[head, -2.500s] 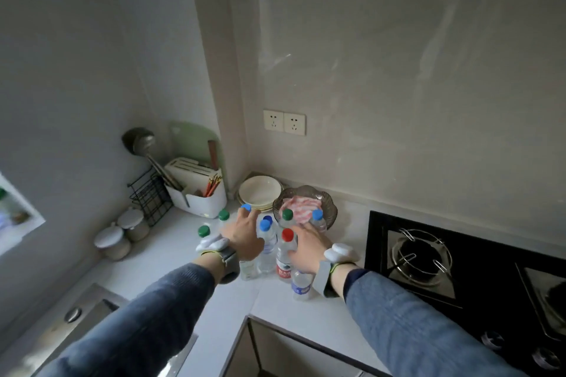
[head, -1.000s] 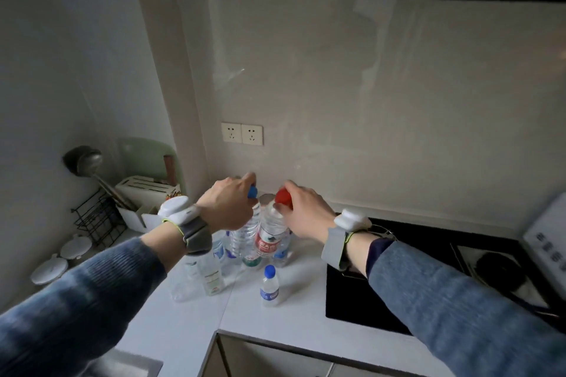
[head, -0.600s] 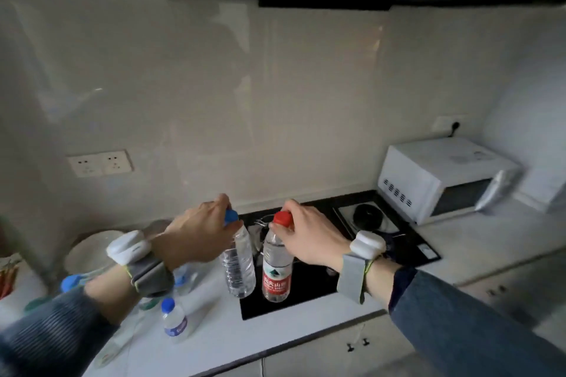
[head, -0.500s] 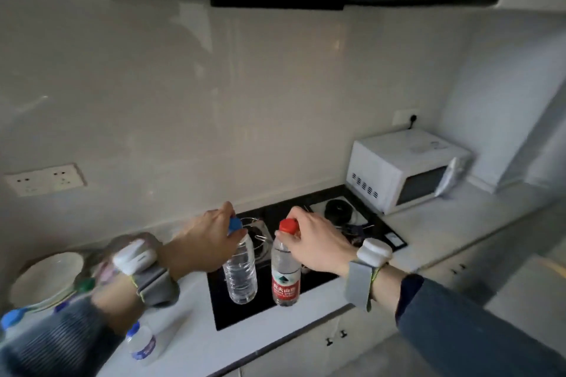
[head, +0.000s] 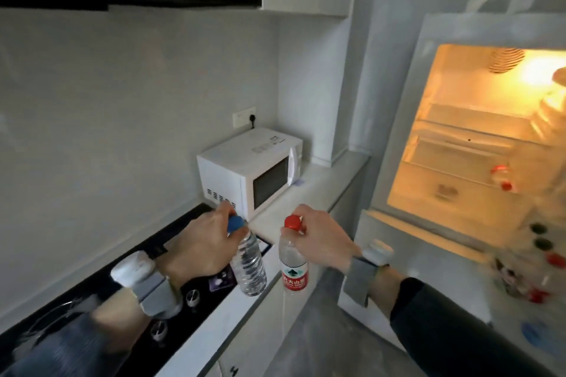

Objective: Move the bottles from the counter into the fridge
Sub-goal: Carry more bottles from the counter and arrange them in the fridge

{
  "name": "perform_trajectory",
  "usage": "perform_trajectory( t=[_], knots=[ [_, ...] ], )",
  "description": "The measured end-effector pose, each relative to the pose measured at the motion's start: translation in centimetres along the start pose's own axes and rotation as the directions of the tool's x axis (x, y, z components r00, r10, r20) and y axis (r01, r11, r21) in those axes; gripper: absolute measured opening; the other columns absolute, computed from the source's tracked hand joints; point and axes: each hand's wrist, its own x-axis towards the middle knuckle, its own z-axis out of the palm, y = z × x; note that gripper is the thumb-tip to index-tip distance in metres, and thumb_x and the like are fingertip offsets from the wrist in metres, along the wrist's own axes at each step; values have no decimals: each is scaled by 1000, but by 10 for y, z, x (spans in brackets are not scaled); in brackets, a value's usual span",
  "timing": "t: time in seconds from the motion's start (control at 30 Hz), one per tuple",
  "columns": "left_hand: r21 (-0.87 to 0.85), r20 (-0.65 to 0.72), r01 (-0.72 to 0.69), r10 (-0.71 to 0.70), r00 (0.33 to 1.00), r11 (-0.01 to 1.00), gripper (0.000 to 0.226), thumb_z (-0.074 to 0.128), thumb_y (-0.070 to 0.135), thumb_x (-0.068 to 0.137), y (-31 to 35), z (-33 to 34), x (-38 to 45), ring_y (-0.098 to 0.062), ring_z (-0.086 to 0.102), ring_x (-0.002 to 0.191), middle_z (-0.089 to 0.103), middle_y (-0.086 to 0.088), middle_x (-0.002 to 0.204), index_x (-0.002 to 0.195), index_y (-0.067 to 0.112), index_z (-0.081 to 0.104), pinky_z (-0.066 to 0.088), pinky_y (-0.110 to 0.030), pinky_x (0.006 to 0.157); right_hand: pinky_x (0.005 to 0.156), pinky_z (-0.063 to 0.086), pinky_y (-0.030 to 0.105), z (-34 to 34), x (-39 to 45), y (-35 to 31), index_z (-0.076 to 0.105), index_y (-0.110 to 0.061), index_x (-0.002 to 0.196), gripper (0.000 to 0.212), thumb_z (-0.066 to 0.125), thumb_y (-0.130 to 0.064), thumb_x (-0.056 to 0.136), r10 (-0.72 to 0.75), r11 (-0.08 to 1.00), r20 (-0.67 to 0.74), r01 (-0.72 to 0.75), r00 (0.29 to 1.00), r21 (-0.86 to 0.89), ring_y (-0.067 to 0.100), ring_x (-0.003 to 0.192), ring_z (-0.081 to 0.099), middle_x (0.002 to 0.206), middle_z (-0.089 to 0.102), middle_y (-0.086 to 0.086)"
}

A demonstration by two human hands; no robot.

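Gripping ribbed clear plastic bottles (head: 249,263) by caps: left hand (head: 203,246), right hand (head: 324,239).

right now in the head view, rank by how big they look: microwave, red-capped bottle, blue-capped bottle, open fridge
1. open fridge
2. microwave
3. red-capped bottle and blue-capped bottle: about alike, both near the camera, so no ranking between them.

Both arms in long dark blue-grey sleeves, cuffs ending short of the wrists. Left hand (head: 204,244): grey fabric wrist strap (head: 154,294) just behind it, rounded white module (head: 132,267) on top. Right hand (head: 325,242): same kit, grey strap (head: 357,279) with white module (head: 377,251), thin yellow-green edge showing at the strap. Hands bare.
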Motion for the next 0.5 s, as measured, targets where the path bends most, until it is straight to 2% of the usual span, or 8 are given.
perform_trajectory(
  t=[0.1,0.2,0.27,0.4,0.5],
  knots=[
    [-39,29,-85,86,996,996,23,58,48,97,50,34,55,-22,62,84,64,2,93,101,28,47,50,-39,78,78,46,32,-37,14,56,59,-22,111,33,61,-50,94,91,996,-70,-90,993,16,19,90,64,100,69,-1],
    [-77,52,-161,165,985,984,23,58,48,97,87,54,90,-21,62,86,62,5,92,101,29,46,49,-37,77,70,43,28,-62,16,92,58,-23,105,27,61,-48,96,137,991,-141,-137,980,10,16,83,63,90,66,-6],
    [-97,68,-218,225,972,971,22,58,46,97,112,72,116,-19,59,86,59,7,92,101,29,45,45,-35,76,67,46,28,-78,16,117,57,-24,103,25,60,-47,97,192,981,-185,-192,964,15,16,81,62,87,64,-7],
    [-161,127,-275,296,947,948,19,59,43,97,143,95,152,-14,59,80,59,4,95,98,28,47,44,-34,72,87,57,40,-98,16,149,58,-25,110,26,62,-47,97,289,957,-222,-287,931,41,14,89,63,97,65,-6],
    [-221,187,-318,360,914,922,16,58,42,98,172,116,188,-12,59,81,60,7,91,99,29,48,47,-36,74,88,58,41,-116,20,176,59,-26,110,28,63,-50,96,361,931,-264,-359,894,59,14,91,65,100,66,-5]
  ],
)
